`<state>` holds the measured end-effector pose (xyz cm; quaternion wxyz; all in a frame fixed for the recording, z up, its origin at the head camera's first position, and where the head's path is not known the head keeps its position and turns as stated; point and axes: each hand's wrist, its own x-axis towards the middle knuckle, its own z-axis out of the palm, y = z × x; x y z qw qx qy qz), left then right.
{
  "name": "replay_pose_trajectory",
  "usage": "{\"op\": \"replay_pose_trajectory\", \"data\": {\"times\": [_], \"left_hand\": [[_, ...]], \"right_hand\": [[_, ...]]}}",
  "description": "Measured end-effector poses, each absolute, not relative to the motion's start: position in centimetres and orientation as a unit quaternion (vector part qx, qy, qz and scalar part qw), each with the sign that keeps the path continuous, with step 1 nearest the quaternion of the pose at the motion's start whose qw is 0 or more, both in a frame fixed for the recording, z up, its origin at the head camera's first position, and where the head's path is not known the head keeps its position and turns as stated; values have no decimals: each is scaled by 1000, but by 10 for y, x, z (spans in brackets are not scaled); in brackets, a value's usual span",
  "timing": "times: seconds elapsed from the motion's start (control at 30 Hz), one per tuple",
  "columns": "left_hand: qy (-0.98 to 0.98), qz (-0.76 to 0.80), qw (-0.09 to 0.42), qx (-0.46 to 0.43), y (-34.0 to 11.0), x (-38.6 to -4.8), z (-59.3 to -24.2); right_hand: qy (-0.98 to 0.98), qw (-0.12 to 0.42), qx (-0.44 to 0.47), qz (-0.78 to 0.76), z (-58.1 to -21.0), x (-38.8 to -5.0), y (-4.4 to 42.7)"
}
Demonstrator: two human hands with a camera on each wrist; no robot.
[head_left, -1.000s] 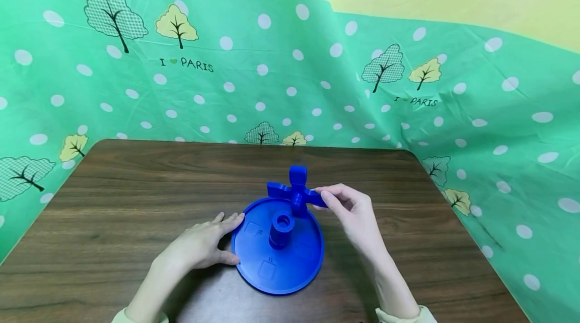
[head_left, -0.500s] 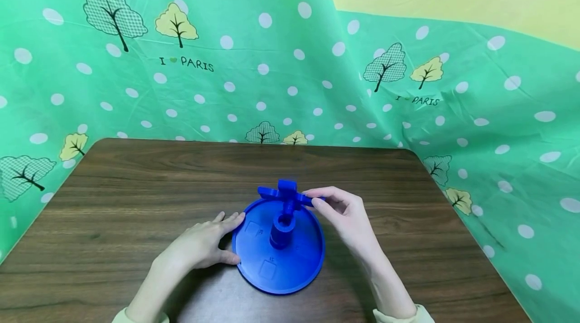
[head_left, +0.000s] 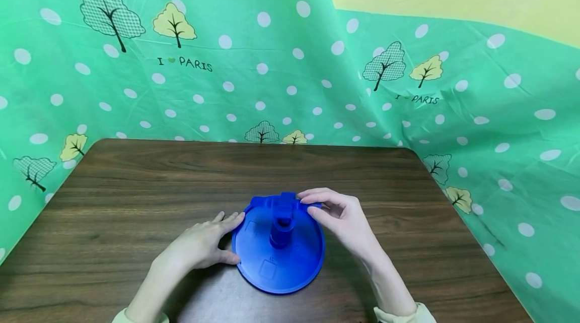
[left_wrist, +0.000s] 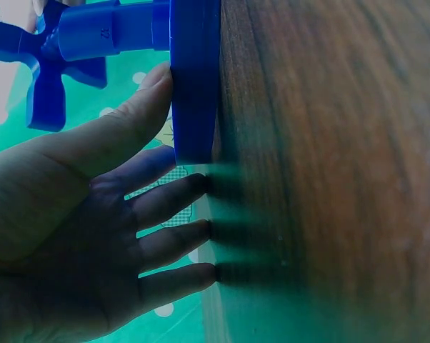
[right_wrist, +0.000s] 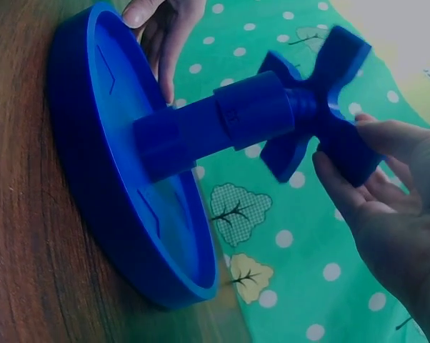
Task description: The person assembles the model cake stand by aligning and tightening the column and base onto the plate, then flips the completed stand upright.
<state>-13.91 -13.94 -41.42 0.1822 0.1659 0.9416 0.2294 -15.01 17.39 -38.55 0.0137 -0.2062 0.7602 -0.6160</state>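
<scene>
A round blue base (head_left: 290,275) with a raised rim lies on the table, and a stepped post (right_wrist: 201,128) stands up from its middle. At the post's top end sits a blue four-armed cross piece (right_wrist: 326,100), its hub against the post's opening; how deep it goes I cannot tell. My right hand (head_left: 344,219) pinches one arm of the cross piece between thumb and fingers. On the base's left side my left hand (head_left: 204,242) rests with straight, spread fingers, thumb and index finger touching the rim, other fingertips on the table in the left wrist view.
A brown wood-grain table (head_left: 158,177) carries the base near its front middle. Behind it and at the sides hangs a green and yellow curtain (head_left: 281,41) printed with dots and trees.
My right hand has moved the cross piece left and towards me, from behind the post to its top, tilting it over. The left hand and the base have stayed put.
</scene>
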Motion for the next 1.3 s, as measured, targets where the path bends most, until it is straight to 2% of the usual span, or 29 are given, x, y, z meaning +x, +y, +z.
{"op": "replay_pose_trajectory", "data": {"times": [0.43,0.7,1.17,1.3], "left_hand": [[942,229,182,165,-140,-139,-416],[942,229,185,160,-139,-138,-416],[941,231,181,170,-139,-138,-414],[941,231,178,172,-139,-138,-414]], "right_hand": [[759,63,-265,-592,-381,-150,184],[797,88,-248,-544,-381,-149,188],[813,83,-276,-506,-375,-146,192],[814,58,-263,-514,-374,-146,192]]}}
